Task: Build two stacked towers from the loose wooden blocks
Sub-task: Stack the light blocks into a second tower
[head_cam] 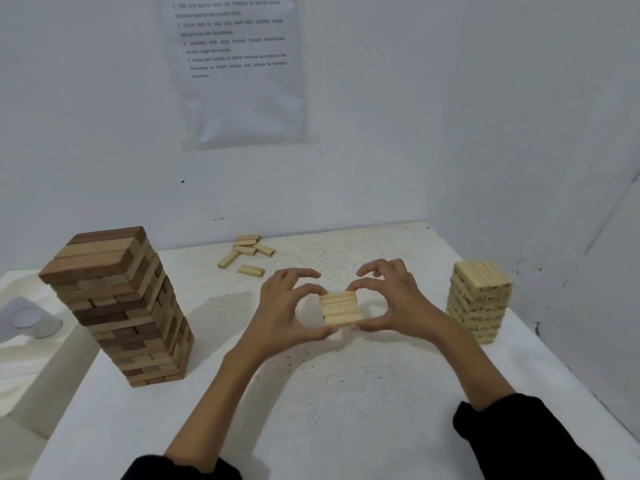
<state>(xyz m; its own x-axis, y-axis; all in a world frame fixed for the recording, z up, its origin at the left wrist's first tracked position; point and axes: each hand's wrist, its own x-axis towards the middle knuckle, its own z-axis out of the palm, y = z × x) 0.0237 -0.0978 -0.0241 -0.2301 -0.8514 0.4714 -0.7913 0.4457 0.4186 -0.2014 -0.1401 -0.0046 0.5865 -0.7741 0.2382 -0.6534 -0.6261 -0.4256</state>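
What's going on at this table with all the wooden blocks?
A person is building with wooden blocks. The left hand and right hand pinch a small stack of pale blocks in the middle of the table. A tall brown tower stands at the left, a shorter pale tower at the right, and loose blocks lie near the wall.

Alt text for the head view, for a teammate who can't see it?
The left hand and right hand pinch a small stack of pale blocks at the centre of a white table. A tall brown tower stands at left, a shorter pale tower at right, and loose blocks lie near the back wall.
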